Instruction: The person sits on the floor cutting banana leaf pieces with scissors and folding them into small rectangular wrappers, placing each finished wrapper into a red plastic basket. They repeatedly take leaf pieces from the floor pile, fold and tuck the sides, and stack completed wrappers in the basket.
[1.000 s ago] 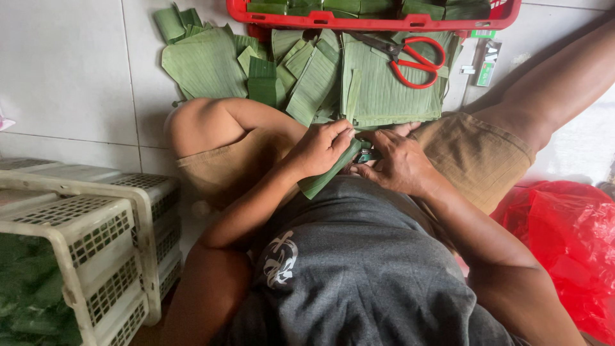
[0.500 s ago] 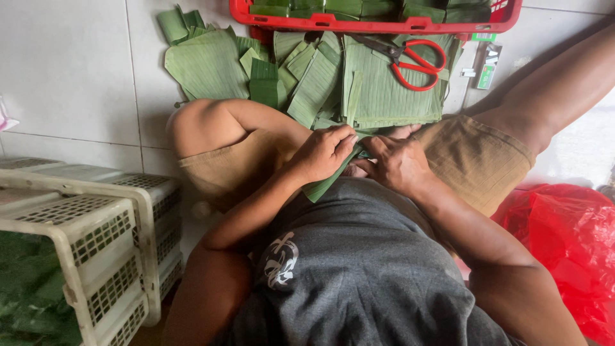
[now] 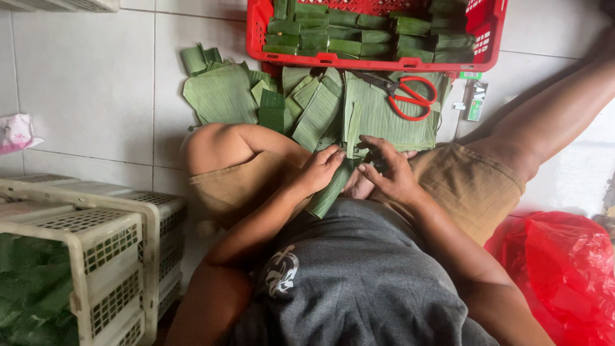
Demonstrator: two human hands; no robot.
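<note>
I sit on a tiled floor and look down at my lap. My left hand (image 3: 320, 170) grips a rolled green banana-leaf packet (image 3: 330, 192) that points down toward my shirt. My right hand (image 3: 387, 170) pinches the packet's upper end with its fingertips; something small and dark sits under those fingers, too hidden to name. Just beyond my hands lies a pile of cut banana-leaf pieces (image 3: 378, 115). Red-handled scissors (image 3: 407, 96) rest on that pile.
A red plastic crate (image 3: 256, 38) at the top holds several finished green leaf packets (image 3: 359, 29). White lattice crates (image 3: 96, 243) with green leaves inside stand at the left. A red plastic bag (image 3: 564, 269) lies at the right. A small green and white stapler (image 3: 477, 102) lies by the scissors.
The packet stays in my lap while both hands shift on it. My right fingers have spread and moved up to its top end.
</note>
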